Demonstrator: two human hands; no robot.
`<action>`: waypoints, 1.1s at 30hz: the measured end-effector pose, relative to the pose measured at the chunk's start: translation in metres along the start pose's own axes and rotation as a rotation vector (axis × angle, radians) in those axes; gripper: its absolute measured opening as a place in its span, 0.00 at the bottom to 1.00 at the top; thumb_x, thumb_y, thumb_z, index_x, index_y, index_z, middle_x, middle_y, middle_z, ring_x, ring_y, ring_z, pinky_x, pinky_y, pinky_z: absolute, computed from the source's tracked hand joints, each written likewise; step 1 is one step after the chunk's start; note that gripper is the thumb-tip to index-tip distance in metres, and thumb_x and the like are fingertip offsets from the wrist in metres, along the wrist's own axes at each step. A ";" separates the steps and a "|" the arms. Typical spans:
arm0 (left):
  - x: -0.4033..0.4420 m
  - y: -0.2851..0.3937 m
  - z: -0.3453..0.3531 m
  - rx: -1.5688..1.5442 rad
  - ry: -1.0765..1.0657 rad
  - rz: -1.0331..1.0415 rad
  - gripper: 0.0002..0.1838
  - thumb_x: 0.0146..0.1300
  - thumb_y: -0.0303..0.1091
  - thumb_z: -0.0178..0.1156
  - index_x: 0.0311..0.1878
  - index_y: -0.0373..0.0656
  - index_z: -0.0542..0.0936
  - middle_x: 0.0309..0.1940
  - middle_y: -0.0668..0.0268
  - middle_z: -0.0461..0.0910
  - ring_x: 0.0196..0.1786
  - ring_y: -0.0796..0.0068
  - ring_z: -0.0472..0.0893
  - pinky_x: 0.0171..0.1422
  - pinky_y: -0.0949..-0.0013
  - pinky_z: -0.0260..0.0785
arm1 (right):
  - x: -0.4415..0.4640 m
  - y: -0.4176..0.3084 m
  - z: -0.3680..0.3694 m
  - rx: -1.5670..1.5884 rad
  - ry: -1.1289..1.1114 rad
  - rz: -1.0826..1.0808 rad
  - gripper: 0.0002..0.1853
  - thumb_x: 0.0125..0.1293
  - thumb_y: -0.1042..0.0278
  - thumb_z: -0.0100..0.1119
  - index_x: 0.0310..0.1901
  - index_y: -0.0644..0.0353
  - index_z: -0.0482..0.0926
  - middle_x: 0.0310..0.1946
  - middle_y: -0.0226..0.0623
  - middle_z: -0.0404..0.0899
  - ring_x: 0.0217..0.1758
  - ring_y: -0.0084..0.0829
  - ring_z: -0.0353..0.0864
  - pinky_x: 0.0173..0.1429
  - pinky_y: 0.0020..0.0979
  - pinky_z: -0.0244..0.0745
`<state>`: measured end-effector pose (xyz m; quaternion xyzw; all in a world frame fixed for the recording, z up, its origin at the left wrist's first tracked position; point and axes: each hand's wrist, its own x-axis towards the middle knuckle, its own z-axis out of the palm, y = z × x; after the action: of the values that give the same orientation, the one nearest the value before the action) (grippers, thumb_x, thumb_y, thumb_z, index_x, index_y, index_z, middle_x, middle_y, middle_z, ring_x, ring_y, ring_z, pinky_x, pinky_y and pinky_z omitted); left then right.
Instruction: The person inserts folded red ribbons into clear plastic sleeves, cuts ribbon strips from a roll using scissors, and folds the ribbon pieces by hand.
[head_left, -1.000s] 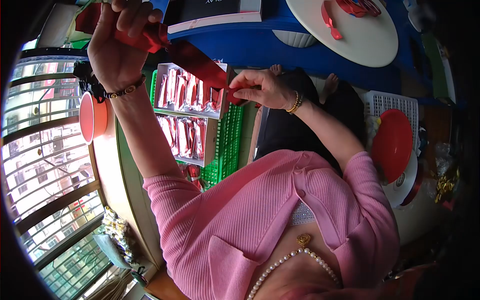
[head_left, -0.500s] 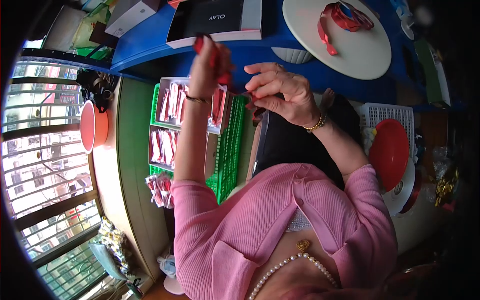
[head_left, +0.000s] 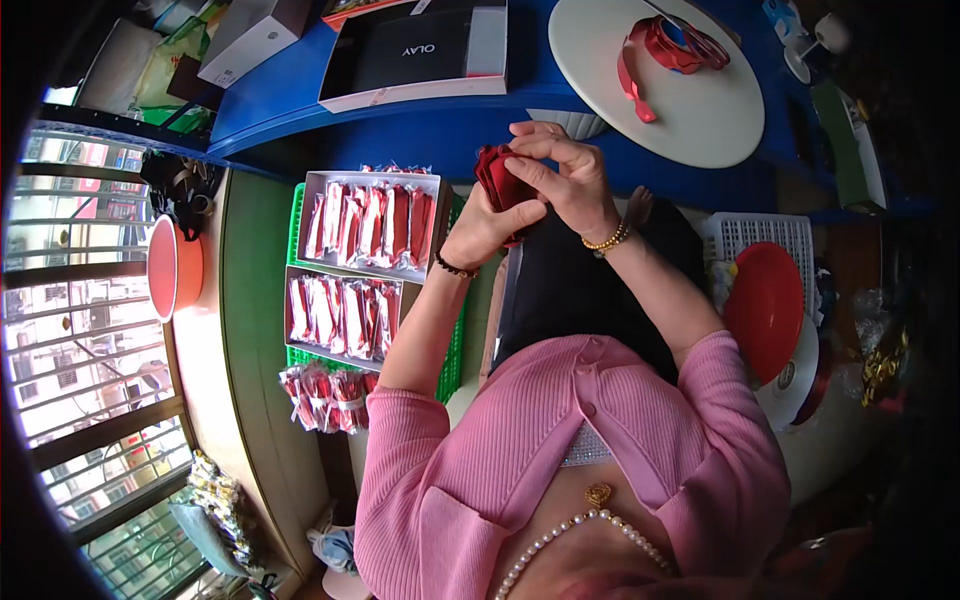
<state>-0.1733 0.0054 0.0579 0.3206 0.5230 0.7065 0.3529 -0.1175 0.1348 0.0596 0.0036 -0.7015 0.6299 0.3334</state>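
Note:
Bunched up in layered folds, a dark red satin ribbon (head_left: 497,178) is held above my lap. My left hand (head_left: 485,228) is closed around its lower part, with the thumb pointing right. My right hand (head_left: 572,180) comes from the other side, its thumb and forefinger pressed on the ribbon's upper right edge while the other fingers curl above. The fingers hide part of the folds. Beyond my hands, a red ribbon roll (head_left: 665,48) with a loose end lies on a round white board (head_left: 590,60), with scissors (head_left: 697,32) on top.
To the left, two boxes (head_left: 308,262) of plastic-wrapped red pieces sit on a green basket (head_left: 453,345), with more wrapped bundles (head_left: 325,397) below. An open OLAY box (head_left: 420,95) rests on the blue table (head_left: 270,110). Right stand a red basin (head_left: 768,310) and a white basket (head_left: 765,228).
My left hand has swung from the upper left to beside my right hand, bringing the ribbon into a compact bunch between them. The view has shifted slightly.

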 end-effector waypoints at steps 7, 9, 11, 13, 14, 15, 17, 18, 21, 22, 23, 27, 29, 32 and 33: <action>-0.002 0.002 -0.001 0.170 0.113 -0.128 0.09 0.68 0.35 0.49 0.41 0.39 0.73 0.33 0.70 0.75 0.35 0.82 0.74 0.39 0.78 0.66 | -0.006 0.003 -0.010 -0.069 -0.156 0.022 0.28 0.52 0.59 0.68 0.52 0.64 0.72 0.57 0.37 0.69 0.61 0.30 0.66 0.64 0.30 0.58; 0.005 0.015 -0.007 -0.101 0.082 -0.153 0.13 0.69 0.40 0.46 0.39 0.38 0.72 0.35 0.63 0.76 0.38 0.73 0.76 0.43 0.72 0.68 | -0.014 0.008 -0.011 0.074 -0.180 0.057 0.43 0.46 0.48 0.71 0.60 0.61 0.63 0.59 0.37 0.65 0.63 0.29 0.64 0.65 0.30 0.55; 0.010 0.032 -0.007 -0.263 0.079 -0.059 0.14 0.69 0.40 0.44 0.36 0.38 0.70 0.33 0.61 0.74 0.36 0.68 0.75 0.43 0.67 0.68 | -0.028 0.022 -0.011 0.144 -0.355 0.186 0.50 0.42 0.42 0.71 0.63 0.61 0.58 0.59 0.37 0.64 0.62 0.30 0.64 0.65 0.31 0.57; 0.015 0.047 -0.019 -0.479 -0.090 -0.052 0.15 0.70 0.42 0.42 0.37 0.39 0.70 0.27 0.66 0.69 0.29 0.74 0.70 0.40 0.69 0.65 | -0.040 0.033 -0.005 0.107 -0.484 0.201 0.47 0.44 0.43 0.70 0.61 0.62 0.59 0.58 0.39 0.65 0.60 0.29 0.66 0.64 0.32 0.60; 0.017 0.058 -0.017 -0.472 -0.079 -0.044 0.16 0.70 0.43 0.41 0.38 0.39 0.71 0.23 0.69 0.64 0.24 0.77 0.63 0.39 0.69 0.64 | -0.044 0.039 -0.001 0.111 -0.483 0.203 0.47 0.44 0.43 0.70 0.61 0.62 0.59 0.58 0.39 0.65 0.60 0.29 0.66 0.64 0.32 0.60; 0.020 0.064 -0.021 -0.554 -0.101 -0.045 0.17 0.70 0.43 0.41 0.39 0.38 0.71 0.23 0.69 0.65 0.24 0.77 0.64 0.39 0.68 0.66 | -0.047 0.041 0.002 0.106 -0.533 0.253 0.43 0.46 0.46 0.70 0.59 0.63 0.62 0.54 0.40 0.69 0.58 0.30 0.69 0.63 0.31 0.61; 0.023 0.080 -0.024 -0.636 -0.108 -0.020 0.18 0.71 0.43 0.40 0.40 0.39 0.73 0.21 0.70 0.63 0.22 0.80 0.61 0.35 0.70 0.64 | -0.050 0.041 0.008 0.179 -0.586 0.355 0.35 0.50 0.52 0.69 0.55 0.64 0.66 0.44 0.40 0.78 0.52 0.30 0.76 0.58 0.31 0.67; 0.026 0.086 -0.028 -0.629 -0.131 0.006 0.18 0.71 0.44 0.40 0.40 0.39 0.73 0.21 0.71 0.63 0.22 0.80 0.60 0.35 0.70 0.63 | -0.053 0.044 0.009 0.181 -0.586 0.356 0.35 0.50 0.52 0.69 0.55 0.64 0.66 0.44 0.40 0.78 0.52 0.30 0.76 0.58 0.31 0.67; 0.032 0.099 -0.047 -0.672 -0.162 0.053 0.20 0.71 0.44 0.38 0.41 0.38 0.74 0.20 0.72 0.61 0.22 0.80 0.58 0.36 0.69 0.62 | -0.061 0.050 0.010 0.157 -0.576 0.355 0.31 0.54 0.54 0.67 0.52 0.64 0.66 0.37 0.35 0.80 0.45 0.24 0.77 0.55 0.29 0.68; 0.034 0.101 -0.054 -0.686 -0.168 0.067 0.20 0.71 0.44 0.37 0.41 0.38 0.74 0.20 0.72 0.61 0.22 0.80 0.58 0.36 0.69 0.62 | -0.062 0.046 0.009 0.186 -0.549 0.370 0.25 0.56 0.59 0.65 0.50 0.64 0.68 0.36 0.35 0.79 0.43 0.22 0.77 0.52 0.27 0.69; 0.035 0.103 -0.063 -0.681 -0.165 0.070 0.20 0.71 0.44 0.38 0.40 0.38 0.74 0.20 0.72 0.61 0.22 0.79 0.59 0.36 0.69 0.62 | -0.063 0.045 0.009 0.216 -0.521 0.384 0.19 0.59 0.63 0.63 0.47 0.64 0.70 0.35 0.35 0.79 0.42 0.20 0.77 0.50 0.25 0.70; 0.035 0.112 -0.084 -0.744 -0.069 0.058 0.18 0.71 0.43 0.40 0.38 0.39 0.73 0.20 0.71 0.61 0.22 0.79 0.58 0.38 0.70 0.61 | -0.066 0.044 0.006 0.284 -0.530 0.465 0.04 0.64 0.75 0.53 0.38 0.66 0.73 0.31 0.32 0.78 0.36 0.18 0.77 0.41 0.19 0.71; 0.039 0.105 -0.110 -0.729 -0.124 0.094 0.18 0.71 0.44 0.40 0.37 0.39 0.73 0.20 0.71 0.60 0.22 0.79 0.57 0.38 0.70 0.60 | -0.062 0.034 0.001 0.281 -0.558 0.471 0.04 0.64 0.75 0.54 0.38 0.66 0.72 0.31 0.32 0.78 0.36 0.17 0.77 0.41 0.19 0.71; 0.041 0.084 -0.133 -0.715 -0.018 0.116 0.18 0.70 0.43 0.41 0.36 0.39 0.74 0.18 0.73 0.58 0.21 0.79 0.55 0.36 0.71 0.58 | -0.057 0.021 -0.005 0.264 -0.614 0.465 0.05 0.64 0.74 0.54 0.39 0.66 0.72 0.31 0.32 0.78 0.36 0.17 0.77 0.42 0.19 0.71; 0.042 0.074 -0.140 -0.716 0.029 0.111 0.18 0.70 0.43 0.41 0.35 0.39 0.74 0.18 0.72 0.58 0.20 0.79 0.54 0.35 0.70 0.58 | -0.054 0.018 -0.005 0.245 -0.640 0.453 0.06 0.64 0.74 0.54 0.39 0.67 0.73 0.31 0.32 0.78 0.36 0.17 0.77 0.42 0.19 0.71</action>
<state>-0.3230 -0.0468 0.0980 0.1942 0.2292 0.8675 0.3965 -0.0804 0.1205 0.0185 0.0844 -0.6725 0.7335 -0.0519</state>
